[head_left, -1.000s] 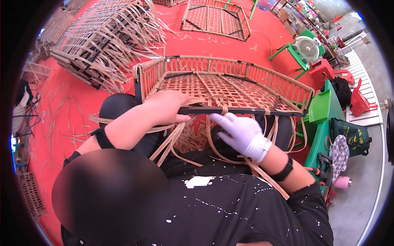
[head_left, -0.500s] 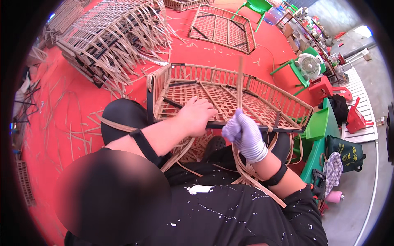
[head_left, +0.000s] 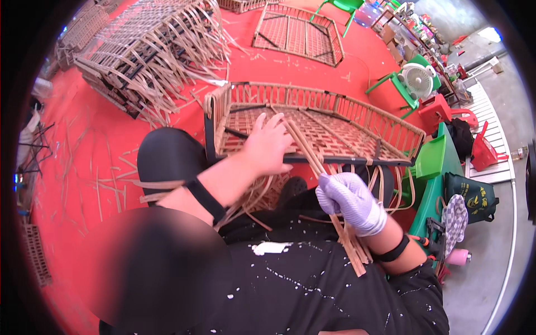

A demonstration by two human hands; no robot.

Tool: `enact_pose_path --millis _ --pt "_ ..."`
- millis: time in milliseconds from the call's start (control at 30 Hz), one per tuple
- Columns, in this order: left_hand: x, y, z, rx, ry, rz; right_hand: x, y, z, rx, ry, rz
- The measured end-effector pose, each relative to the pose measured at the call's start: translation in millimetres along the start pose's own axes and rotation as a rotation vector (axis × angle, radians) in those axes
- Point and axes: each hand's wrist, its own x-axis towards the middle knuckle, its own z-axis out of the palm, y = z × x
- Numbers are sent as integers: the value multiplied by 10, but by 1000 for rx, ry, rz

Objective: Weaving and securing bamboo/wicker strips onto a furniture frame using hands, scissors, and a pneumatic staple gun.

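Observation:
A woven rattan tray (head_left: pixel 385 121) with a low slatted wall leans across my knees, its black-wrapped edge nearest me. My left hand (head_left: pixel 267 146), bare, reaches over that edge near the tray's left part with its fingers apart. A lilac knitted glove covers my right hand (head_left: pixel 353 202), which is closed around flat tan rattan strips (head_left: pixel 306 146). Their upper ends slant up toward my left fingertips; whether they touch I cannot tell. Below the right hand the lower ends (head_left: pixel 349 248) rest against my black shirt. More strips hang looped from the tray's near edge.
Woven panels with loose strips form a stack (head_left: pixel 151 53) at the far left. Another woven tray (head_left: pixel 298 36) lies on the red floor covering (head_left: pixel 251 61). At the right stand green chairs (head_left: pixel 391 86), a white fan (head_left: pixel 417 81), red stools (head_left: pixel 435 114) and a dark bag (head_left: pixel 472 198). Strip offcuts litter the floor.
My right hand has moved down and right, and the strip that stood upright is now a slanting bundle. The left hand has lifted slightly and spread its fingers.

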Motion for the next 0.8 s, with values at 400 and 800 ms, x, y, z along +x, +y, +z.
enact_pose_path --millis 400,800 --pt "-502 -372 -853 -147 -369 -100 496 574 -52 -1314 -20 -319" --pt "-2264 -1532 -2021 -379 -21 -929 907 888 170 -1657 47 -429"
